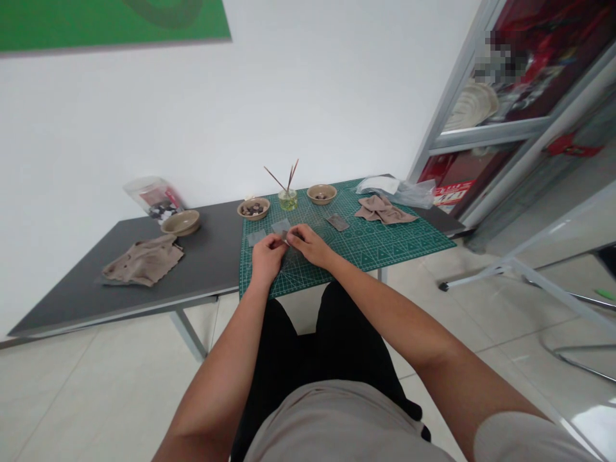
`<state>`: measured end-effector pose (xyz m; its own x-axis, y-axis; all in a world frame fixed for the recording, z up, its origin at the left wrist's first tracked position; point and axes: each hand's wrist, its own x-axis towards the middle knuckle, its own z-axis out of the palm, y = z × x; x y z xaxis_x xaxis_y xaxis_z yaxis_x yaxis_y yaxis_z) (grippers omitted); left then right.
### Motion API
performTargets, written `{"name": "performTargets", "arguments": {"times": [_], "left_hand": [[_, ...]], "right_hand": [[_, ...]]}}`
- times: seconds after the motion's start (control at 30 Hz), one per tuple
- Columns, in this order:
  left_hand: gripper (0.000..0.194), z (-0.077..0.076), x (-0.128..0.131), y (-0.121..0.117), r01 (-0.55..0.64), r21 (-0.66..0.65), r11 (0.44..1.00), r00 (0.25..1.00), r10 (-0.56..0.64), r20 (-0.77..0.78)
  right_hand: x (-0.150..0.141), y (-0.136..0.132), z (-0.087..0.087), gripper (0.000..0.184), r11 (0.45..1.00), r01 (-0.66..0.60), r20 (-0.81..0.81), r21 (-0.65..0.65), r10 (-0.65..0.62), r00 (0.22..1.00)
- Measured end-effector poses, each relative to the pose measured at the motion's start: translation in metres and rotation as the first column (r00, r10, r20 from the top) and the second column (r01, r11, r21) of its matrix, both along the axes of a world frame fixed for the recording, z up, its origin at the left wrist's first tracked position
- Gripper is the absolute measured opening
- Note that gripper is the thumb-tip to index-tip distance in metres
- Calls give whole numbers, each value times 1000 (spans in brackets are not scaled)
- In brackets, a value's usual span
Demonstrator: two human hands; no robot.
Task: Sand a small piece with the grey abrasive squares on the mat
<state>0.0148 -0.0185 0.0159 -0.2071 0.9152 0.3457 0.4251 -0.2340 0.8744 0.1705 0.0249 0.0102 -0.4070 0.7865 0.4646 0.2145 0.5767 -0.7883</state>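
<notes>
My left hand (268, 258) and my right hand (310, 245) meet over the green cutting mat (375, 250), fingers closed in a pinch. What they grip is small and mostly covered by the fingers. A pale, see-through piece like a small plastic bag (280, 226) shows just behind the fingertips; whether it is held or lies on the mat I cannot tell. Another clear flat piece (256, 237) lies left of it. To the right of my right hand rests a greyish rectangular piece (338, 222).
Behind my hands stand a bowl of dark pieces (253, 208), a glass with thin sticks (288, 200) and another bowl (321, 193). Brown cloths (384, 210) lie at both sides. Left are a third bowl (181, 222) and a clear container (154, 197). A plastic bag (409, 191) lies back right.
</notes>
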Motion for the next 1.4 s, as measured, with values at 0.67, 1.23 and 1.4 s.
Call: {"name": "performTargets", "arguments": {"times": [0.67,1.23,1.4], "left_hand": [[9,0,-2,-8,57,-11,998,996,-58,-66],[11,-1,-3,-9,61,-24,998,990,-63,-128],[10,2,-2,-10,51,-22,998,993,-53,-106]], "right_hand": [[-1,7,-4,40,856,-261,-281,-446,143,949],[4,3,0,42,898,-167,-133,-406,123,983],[5,4,-2,45,837,-269,-283,-476,143,948]]}}
